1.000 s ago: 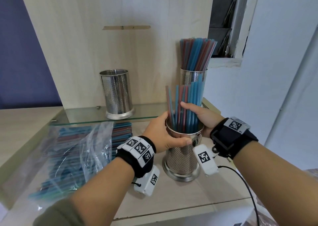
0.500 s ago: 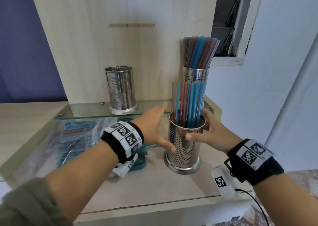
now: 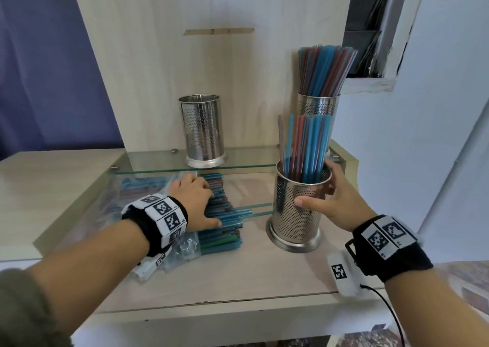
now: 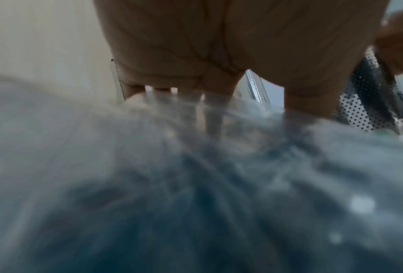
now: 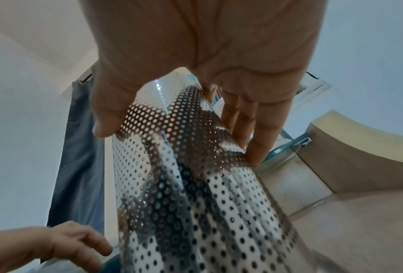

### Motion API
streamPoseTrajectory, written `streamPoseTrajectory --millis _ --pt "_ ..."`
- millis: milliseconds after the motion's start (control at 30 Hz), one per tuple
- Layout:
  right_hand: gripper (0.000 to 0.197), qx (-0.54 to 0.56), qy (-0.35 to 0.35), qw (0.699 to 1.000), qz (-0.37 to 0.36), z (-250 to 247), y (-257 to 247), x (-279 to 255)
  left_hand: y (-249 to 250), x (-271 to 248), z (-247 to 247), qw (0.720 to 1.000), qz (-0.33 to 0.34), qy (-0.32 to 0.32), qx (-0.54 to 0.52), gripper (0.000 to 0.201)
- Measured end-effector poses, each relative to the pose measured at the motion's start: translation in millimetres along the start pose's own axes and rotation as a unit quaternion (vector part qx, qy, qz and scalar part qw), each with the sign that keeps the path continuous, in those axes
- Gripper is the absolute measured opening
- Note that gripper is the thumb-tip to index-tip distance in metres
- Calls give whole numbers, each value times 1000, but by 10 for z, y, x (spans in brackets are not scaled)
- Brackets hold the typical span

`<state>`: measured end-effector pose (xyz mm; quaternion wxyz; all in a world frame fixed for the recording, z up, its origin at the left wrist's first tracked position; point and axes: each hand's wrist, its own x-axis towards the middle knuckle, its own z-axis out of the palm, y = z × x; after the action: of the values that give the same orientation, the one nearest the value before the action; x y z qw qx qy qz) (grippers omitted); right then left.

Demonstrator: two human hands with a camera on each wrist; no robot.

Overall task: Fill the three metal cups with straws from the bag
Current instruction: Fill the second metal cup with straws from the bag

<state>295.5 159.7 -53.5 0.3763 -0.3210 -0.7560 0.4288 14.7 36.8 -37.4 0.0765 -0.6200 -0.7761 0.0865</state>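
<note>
The near metal cup point(image 3: 296, 214) point(image 5: 195, 212) stands on the wooden counter, partly filled with blue and red straws point(image 3: 304, 145). My right hand point(image 3: 317, 185) point(image 5: 179, 144) grips it near the rim, thumb in front and fingers behind. To its left lies a clear bag point(image 3: 148, 188) point(image 4: 195, 184) of straws point(image 3: 222, 230). My left hand point(image 3: 209, 205) point(image 4: 219, 88) is at its mouth, fingers curled over a bunch and thumb on the near side. An empty cup point(image 3: 202, 131) stands on the glass shelf point(image 3: 251, 159). A full cup point(image 3: 318, 106) stands behind the near one.
Two blue straws point(image 3: 254, 209) stick out of the pile toward the near cup. The glass shelf overhangs the back of the bag. A wooden back panel point(image 3: 211, 69) rises behind the cups and a white wall point(image 3: 423, 135) closes the right side.
My left hand has let go of the near cup and moved left and down onto the straws at the bag. My right hand has shifted from the straws to the cup's side.
</note>
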Motion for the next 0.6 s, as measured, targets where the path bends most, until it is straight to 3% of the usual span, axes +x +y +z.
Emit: streamPoseTrajectory --millis 233,600 --pt "114 -2 19 1000 -11 16 67 -4 54 16 48 998 9 -10 55 65" --pt "109 12 59 998 -22 -1 60 34 7 29 85 999 22 -15 37 50"
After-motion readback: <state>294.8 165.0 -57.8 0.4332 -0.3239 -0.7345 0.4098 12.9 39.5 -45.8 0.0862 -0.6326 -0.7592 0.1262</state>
